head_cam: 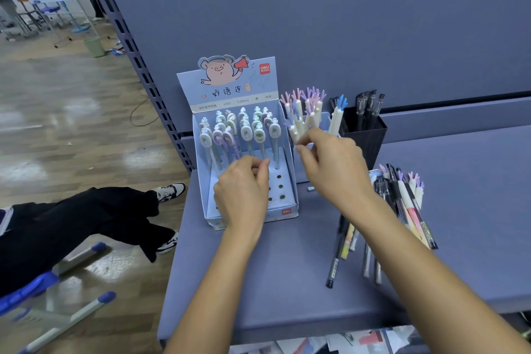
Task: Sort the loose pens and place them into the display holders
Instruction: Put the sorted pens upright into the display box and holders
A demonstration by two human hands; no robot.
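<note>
Loose mixed plastic pens [408,210] are lying rightward. Your right hand [336,167] is pinching a white antler-topped pen [295,131]; left hand [244,192] fingers curled, contents unclear. Seat it upright.

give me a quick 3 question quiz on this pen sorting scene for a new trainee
1. True or false: some front holes in the pig display box are empty.
2. The right hand pinches: A) a black gel pen B) an antler-topped pen C) a pen from the box
3. Fill in: the loose pens lie on the shelf to the ___ of the box.

Key: 1 true; 2 B; 3 right
</note>
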